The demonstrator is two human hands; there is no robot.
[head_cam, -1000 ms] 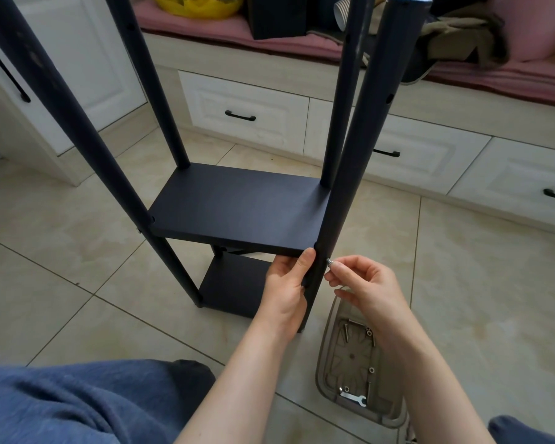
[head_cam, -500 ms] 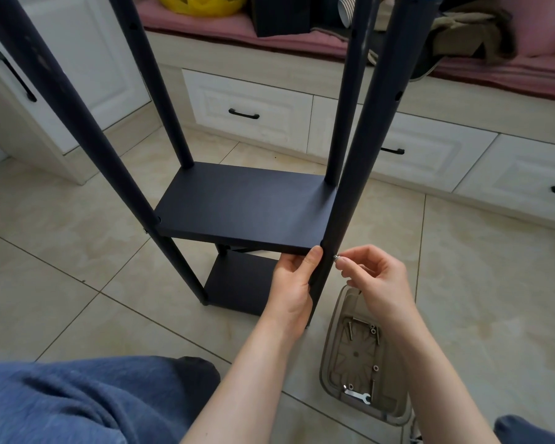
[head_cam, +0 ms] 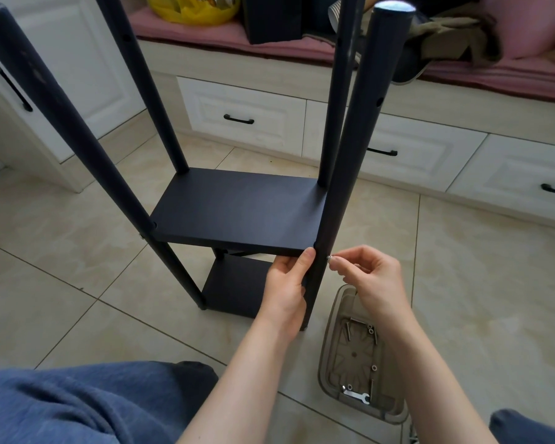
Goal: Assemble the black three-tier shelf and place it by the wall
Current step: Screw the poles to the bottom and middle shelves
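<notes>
Four poles (head_cam: 353,149), two shelf boards (head_cam: 237,209), two hands (head_cam: 285,286) — one tray (head_cam: 325,347), one wrench (head_cam: 356,395).

The right hand (head_cam: 370,277) has rolled its fingertips a little round the small silver screw (head_cam: 329,258) against the near right post (head_cam: 343,187), seemingly a part turn; the screw's depth is too small to judge.

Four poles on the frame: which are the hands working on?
The near-right pole, closest to the camera. The left hand grips it under the middle shelf, and the right hand pinches a screw against its side. Only this one is touched.
</notes>
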